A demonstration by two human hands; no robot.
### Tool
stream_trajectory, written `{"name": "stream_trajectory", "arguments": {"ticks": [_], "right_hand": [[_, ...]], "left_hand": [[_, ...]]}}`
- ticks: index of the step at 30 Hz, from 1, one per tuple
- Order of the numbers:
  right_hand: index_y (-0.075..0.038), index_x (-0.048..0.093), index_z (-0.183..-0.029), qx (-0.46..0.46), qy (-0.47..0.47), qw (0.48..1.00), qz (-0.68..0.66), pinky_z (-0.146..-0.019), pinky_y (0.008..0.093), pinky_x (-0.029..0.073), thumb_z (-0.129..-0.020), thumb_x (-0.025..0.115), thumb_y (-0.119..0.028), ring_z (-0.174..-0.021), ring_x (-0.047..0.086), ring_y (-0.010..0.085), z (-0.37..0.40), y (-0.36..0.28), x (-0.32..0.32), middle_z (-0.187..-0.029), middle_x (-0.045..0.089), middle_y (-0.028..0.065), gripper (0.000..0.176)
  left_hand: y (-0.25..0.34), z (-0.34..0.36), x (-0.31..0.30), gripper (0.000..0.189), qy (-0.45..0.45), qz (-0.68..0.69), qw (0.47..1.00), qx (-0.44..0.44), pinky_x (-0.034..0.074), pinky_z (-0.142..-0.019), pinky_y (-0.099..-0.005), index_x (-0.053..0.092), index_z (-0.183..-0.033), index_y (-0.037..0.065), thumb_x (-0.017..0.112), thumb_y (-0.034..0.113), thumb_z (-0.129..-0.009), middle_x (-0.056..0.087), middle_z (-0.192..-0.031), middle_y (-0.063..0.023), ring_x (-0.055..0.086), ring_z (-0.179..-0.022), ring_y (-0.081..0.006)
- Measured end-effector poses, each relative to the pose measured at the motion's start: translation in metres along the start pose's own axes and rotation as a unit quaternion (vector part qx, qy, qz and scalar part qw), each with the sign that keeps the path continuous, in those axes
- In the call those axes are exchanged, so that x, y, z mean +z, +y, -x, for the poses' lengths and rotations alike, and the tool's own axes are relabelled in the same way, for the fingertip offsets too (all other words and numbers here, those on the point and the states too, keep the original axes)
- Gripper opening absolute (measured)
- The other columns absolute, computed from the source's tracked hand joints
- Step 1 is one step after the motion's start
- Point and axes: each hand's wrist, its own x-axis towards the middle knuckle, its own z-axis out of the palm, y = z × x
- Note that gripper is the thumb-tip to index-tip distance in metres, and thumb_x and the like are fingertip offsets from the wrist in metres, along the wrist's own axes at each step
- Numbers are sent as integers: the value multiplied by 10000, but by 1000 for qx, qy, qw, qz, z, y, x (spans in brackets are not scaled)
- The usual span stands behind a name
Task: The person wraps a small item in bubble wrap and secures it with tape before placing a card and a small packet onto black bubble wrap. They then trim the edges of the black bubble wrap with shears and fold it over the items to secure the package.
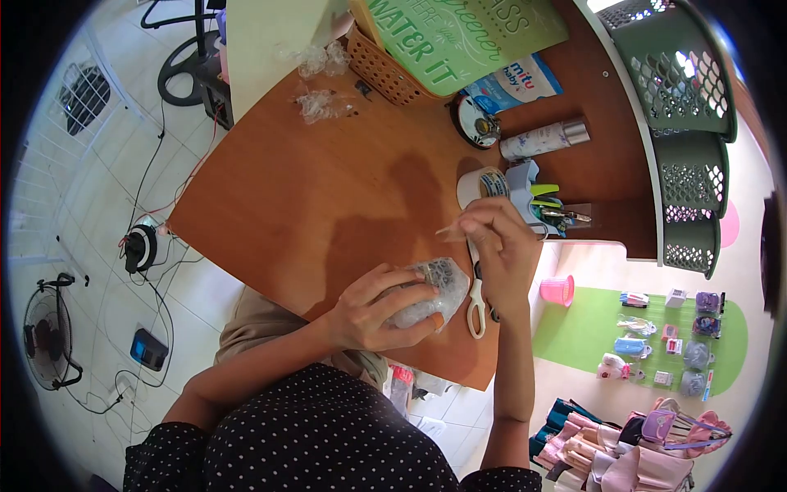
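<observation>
**Bundle Held, Tape Pinched at the Table's Edge**

The left hand (373, 312) lay over a small, clear bubble-wrapped bundle (438, 287), its fingers curled round the near side and pressing it to the orange-brown wooden table (311, 189); the bundle sat near the table's front edge, just in front of the person. The right hand (502, 246) hovered just beside it, thumb and fingertips closed narrowly on a short strip of clear tape (451, 232) that stuck out to the left; a pair of white-handled scissors (475, 312) lay against the bundle's right side, blades running up under that hand (whether the hand gripped them could not be told). Just beyond the right hand stood a roll of clear packing tape (484, 184) beside a pale blue plastic desk organiser (525, 176); farther back lay a silver cylindrical bottle (545, 138) and a blue wipes packet (515, 82).
</observation>
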Motion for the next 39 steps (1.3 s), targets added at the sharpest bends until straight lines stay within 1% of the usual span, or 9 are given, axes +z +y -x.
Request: {"name": "stream_trajectory", "arguments": {"ticks": [2,5,15,17,21,23,26,29,39], "right_hand": [[19,652,-834,-162,-55,972,163,-625,254,437,-805,622,-31,-712,555,154,5,8,-4,-808,581,87,65],[-8,676,-839,-90,-64,975,191,-606,273,435,-766,640,-17,-705,552,187,18,0,-4,-806,586,101,82],[-20,666,-933,-65,-62,988,127,-648,283,463,-775,649,-31,-750,573,172,24,0,-3,-887,651,93,160],[-24,629,-1017,13,-32,999,-9,-672,276,474,-787,642,-18,-749,579,158,28,2,1,-910,650,118,231],[-28,597,-1071,7,-35,998,-52,-664,252,472,-796,636,-12,-714,577,142,29,10,0,-904,630,120,278],[-16,629,-993,-64,-24,997,32,-658,245,459,-790,644,-13,-692,558,138,27,13,-2,-842,600,94,203],[-15,662,-906,-23,-87,994,60,-658,271,435,-789,644,-28,-720,526,152,29,4,-6,-821,568,76,120],[-31,692,-882,-41,-123,985,116,-672,305,417,-786,646,-56,-765,502,175,30,5,-10,-864,576,77,110],[-75,702,-972,-36,-102,990,91,-686,302,411,-789,640,-90,-821,502,183,45,5,-8,-911,573,58,194]], "left_hand": [[0,1,0,275,2,-4,1000,2,502,-578,-288,626,-903,202,725,112,-663,592,-1021,-70,557,-920,-233],[0,0,0,261,5,-9,1000,2,496,-569,-287,627,-895,203,723,119,-667,593,-1016,-66,556,-926,-231],[0,1,1,231,-10,5,1000,-17,517,-640,-318,623,-876,227,727,160,-682,585,-989,-40,572,-1041,-249],[1,1,0,227,-15,8,1000,-16,516,-643,-317,623,-873,230,727,162,-682,583,-988,-36,574,-1043,-245],[1,1,-1,217,-20,12,1000,-18,512,-649,-309,622,-865,234,723,163,-687,579,-981,-31,581,-1037,-241],[0,0,-1,213,-21,12,1000,-18,510,-648,-306,623,-862,234,723,160,-689,579,-983,-31,582,-1036,-238],[0,-1,-1,207,-19,14,1000,-19,507,-644,-301,626,-857,234,723,156,-691,578,-983,-32,582,-1038,-230],[1,1,0,204,-17,14,1000,-18,506,-639,-301,630,-857,233,724,158,-692,579,-976,-31,579,-1046,-223],[0,2,2,241,-5,-22,1000,-4,511,-633,-289,626,-864,247,724,163,-660,578,-969,-18,552,-971,-203]]}}
